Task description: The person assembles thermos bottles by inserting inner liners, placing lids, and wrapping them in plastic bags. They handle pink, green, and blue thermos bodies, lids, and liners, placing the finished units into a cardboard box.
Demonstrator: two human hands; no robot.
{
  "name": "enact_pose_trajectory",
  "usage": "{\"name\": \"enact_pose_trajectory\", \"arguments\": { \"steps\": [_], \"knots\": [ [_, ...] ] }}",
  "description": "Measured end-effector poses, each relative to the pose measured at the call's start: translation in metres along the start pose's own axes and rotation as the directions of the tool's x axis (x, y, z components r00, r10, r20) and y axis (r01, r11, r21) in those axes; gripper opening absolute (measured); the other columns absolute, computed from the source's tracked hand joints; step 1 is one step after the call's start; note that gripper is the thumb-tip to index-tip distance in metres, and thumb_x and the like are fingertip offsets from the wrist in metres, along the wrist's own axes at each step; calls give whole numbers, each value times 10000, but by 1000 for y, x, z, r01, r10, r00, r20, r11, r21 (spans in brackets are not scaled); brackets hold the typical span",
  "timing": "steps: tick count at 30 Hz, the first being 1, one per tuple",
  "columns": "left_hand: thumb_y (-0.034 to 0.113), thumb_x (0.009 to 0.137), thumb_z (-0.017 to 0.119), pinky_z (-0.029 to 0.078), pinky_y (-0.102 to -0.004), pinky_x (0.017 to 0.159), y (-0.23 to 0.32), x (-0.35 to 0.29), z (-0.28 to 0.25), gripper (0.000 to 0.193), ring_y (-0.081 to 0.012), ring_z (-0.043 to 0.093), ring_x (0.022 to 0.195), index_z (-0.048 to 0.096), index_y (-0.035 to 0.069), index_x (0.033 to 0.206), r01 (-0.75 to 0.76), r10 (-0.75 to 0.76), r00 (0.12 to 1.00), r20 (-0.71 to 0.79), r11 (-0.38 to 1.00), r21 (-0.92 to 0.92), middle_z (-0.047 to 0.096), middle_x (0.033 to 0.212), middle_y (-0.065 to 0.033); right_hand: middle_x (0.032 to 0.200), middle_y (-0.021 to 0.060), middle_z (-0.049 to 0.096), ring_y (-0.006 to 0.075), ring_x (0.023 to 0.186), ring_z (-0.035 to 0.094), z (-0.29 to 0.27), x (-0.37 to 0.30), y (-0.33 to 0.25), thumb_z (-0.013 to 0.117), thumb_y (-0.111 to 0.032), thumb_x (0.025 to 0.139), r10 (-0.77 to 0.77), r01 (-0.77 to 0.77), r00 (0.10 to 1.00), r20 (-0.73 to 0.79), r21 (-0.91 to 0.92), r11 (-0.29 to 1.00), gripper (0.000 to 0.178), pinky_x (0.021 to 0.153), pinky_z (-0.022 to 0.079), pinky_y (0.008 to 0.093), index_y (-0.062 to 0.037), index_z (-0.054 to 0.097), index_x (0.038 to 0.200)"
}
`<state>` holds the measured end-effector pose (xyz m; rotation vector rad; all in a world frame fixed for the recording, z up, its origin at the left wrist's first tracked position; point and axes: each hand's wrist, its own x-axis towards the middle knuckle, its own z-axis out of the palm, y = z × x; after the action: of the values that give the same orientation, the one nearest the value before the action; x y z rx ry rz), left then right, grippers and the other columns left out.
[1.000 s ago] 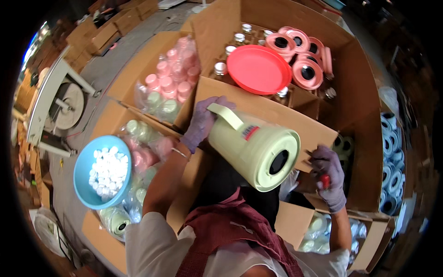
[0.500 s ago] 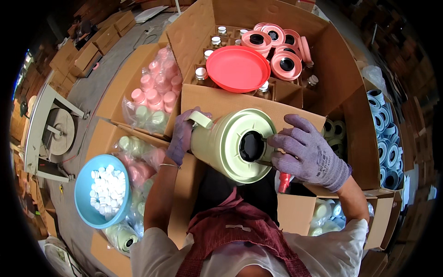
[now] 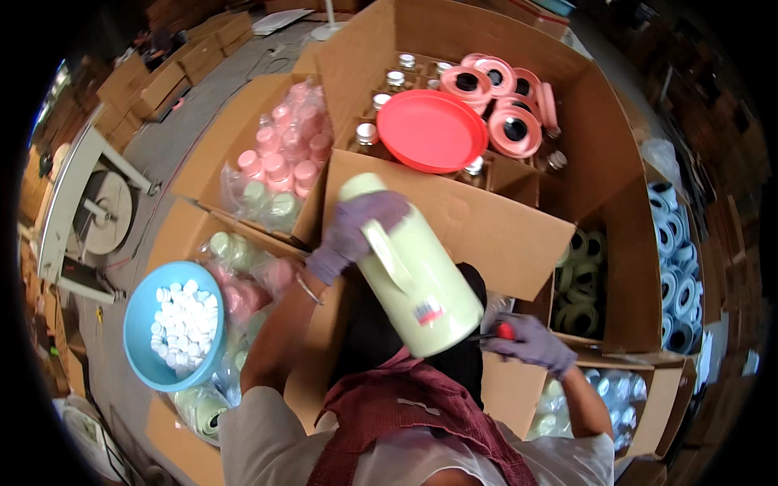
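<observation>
A pale green thermos jug (image 3: 438, 296) with a side handle is tilted in front of me, its top up and to the left. My left hand (image 3: 365, 228), in a purple-grey glove, is wrapped round its upper part by the handle. The jug's base points down toward my apron, so its underside is hidden. Beside the base, my gloved right hand (image 3: 535, 343) is closed on a tool with a red handle (image 3: 506, 330). A thin dark shaft runs from it to the jug's lower edge; whether they touch I cannot tell.
Ahead, a big carton (image 3: 442, 206) holds silver-capped bottles, pink rings and a red dish (image 3: 432, 131). On the left are a blue basin (image 3: 134, 344) of white caps and bagged pink cups (image 3: 277, 170). Green rings (image 3: 577, 283) and blue rings (image 3: 668, 235) fill boxes on the right.
The jug has turned from showing its black-centred end to showing its side and handle. My left hand has shifted onto its upper body; my right hand has moved down with the red-handled tool.
</observation>
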<state>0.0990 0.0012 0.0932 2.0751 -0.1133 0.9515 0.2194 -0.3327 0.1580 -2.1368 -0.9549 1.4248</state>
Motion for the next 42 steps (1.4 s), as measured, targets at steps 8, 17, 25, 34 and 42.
{"name": "enact_pose_trajectory", "arguments": {
  "steps": [8,17,25,34,42],
  "knots": [
    [184,814,700,488,-413,1015,42,-49,73,236,-302,618,1098,661,43,999,-471,484,761,433,870,-144,660,1095,-116,1018,212,528,433,876,558,-130,159,-58,673,-158,870,-798,335,312,-516,-726,601,270,729,479,466,-2,501,1008],
    [122,910,617,525,-414,880,-136,-84,-86,167,-333,636,991,652,36,1049,242,-223,969,-107,944,223,650,1132,-144,1308,163,549,355,1187,531,-129,184,-96,711,-281,822,-653,594,747,-123,-318,739,546,1041,395,435,-57,565,1298],
    [291,903,587,465,-503,874,-381,-69,-168,296,-359,591,1027,606,67,1095,626,-560,737,-378,356,694,599,1134,-179,1076,112,669,220,984,634,-126,102,-30,621,-357,871,93,-71,986,-139,157,985,486,892,484,329,6,614,1194],
    [389,851,603,139,-683,1103,-497,-28,-167,470,-367,433,1291,605,117,1235,618,-600,442,-667,-336,711,576,1251,-126,1386,111,490,223,1254,487,-74,118,-31,823,-376,714,141,105,933,-332,625,774,856,1064,379,365,-4,453,1391],
    [85,865,577,418,-410,629,-400,-6,-163,88,-337,537,709,582,7,827,565,-246,676,-695,778,273,556,767,-173,949,103,644,181,879,655,-107,156,-1,579,-117,802,179,307,766,-618,596,742,234,817,527,300,28,650,971]
  ]
}}
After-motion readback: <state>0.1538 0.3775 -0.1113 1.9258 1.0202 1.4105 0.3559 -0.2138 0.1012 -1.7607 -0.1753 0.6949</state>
